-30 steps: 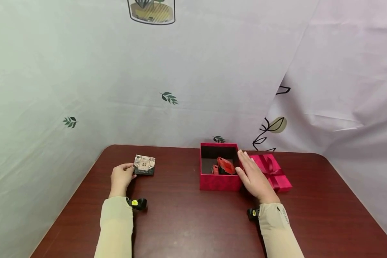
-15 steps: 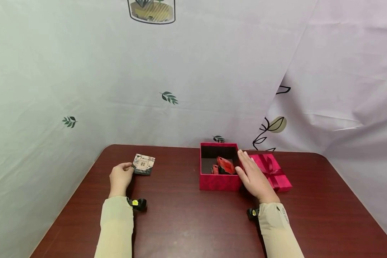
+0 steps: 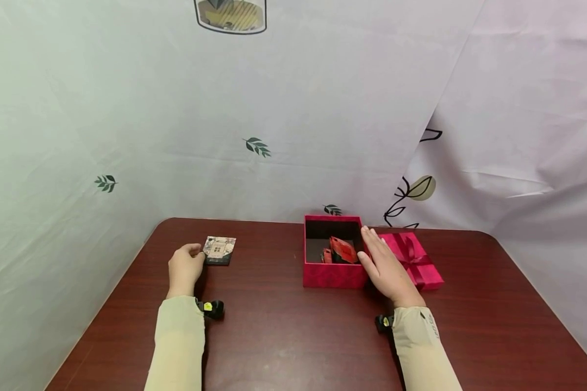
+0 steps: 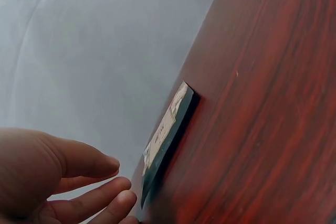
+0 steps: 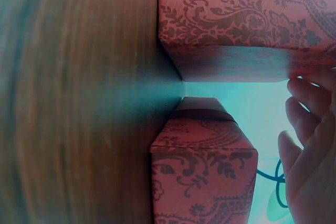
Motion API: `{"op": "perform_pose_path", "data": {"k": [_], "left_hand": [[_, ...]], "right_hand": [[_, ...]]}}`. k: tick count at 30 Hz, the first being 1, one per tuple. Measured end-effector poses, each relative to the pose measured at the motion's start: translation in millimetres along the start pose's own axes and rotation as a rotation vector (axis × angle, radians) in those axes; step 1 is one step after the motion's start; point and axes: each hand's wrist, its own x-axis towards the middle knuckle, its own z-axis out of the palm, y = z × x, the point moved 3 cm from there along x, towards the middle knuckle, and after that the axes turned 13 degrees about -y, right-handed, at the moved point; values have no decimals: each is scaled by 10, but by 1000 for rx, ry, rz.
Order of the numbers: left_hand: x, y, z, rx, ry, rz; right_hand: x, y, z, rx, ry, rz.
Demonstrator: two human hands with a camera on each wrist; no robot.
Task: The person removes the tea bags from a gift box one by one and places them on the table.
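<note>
A flat square packet (image 3: 218, 250) with a floral print and a dark lower band lies on the left side of the table. Right beside its left edge is my left hand (image 3: 186, 267), its fingers loosely bent and holding nothing. In the left wrist view a small gap shows between the fingertips (image 4: 126, 199) and the packet (image 4: 167, 135). My right hand (image 3: 390, 271), fingers straight, rests along the right wall of a red patterned box (image 3: 333, 276). Inside that uncovered box are red and black packets (image 3: 343, 251) near the right front.
The box's red lid (image 3: 411, 255) with a ribbon bow lies right of the box, partly behind my right hand. The dark red wooden table (image 3: 283, 331) reaches back to a pale printed curtain (image 3: 293, 108).
My left thumb and fingers have let go of the packet's left edge. The packet has settled on the table, turned slightly. My right hand has stayed at the box.
</note>
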Motion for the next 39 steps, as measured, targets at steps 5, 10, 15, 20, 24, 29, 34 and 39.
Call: {"op": "perform_pose_path", "data": {"k": [5,10,15,20,24,29,34,39], "left_hand": [[-14,61,-1,5,-12,35],[-41,183,21,-20,-52,98],[-60,302,47,-42,-78,150],[-90,432,82,-66,-93,211],[-125,567,141,-83,-106,269],[-194,756,272,-93,-139,343],[-271,912,395,-91,-183,398],[-344,1028,449,-100,-201,443]], "right_hand": [[0,-5,-10,6,-23,14],[-4,0,-9,10,-22,18],[-5,-5,-7,13,-22,19],[-7,-4,-13,19,-29,25],[-4,-4,-13,15,-26,19],[6,-1,-3,12,-23,15],[3,2,-3,16,-33,14],[-2,-3,-6,21,-29,18]]}}
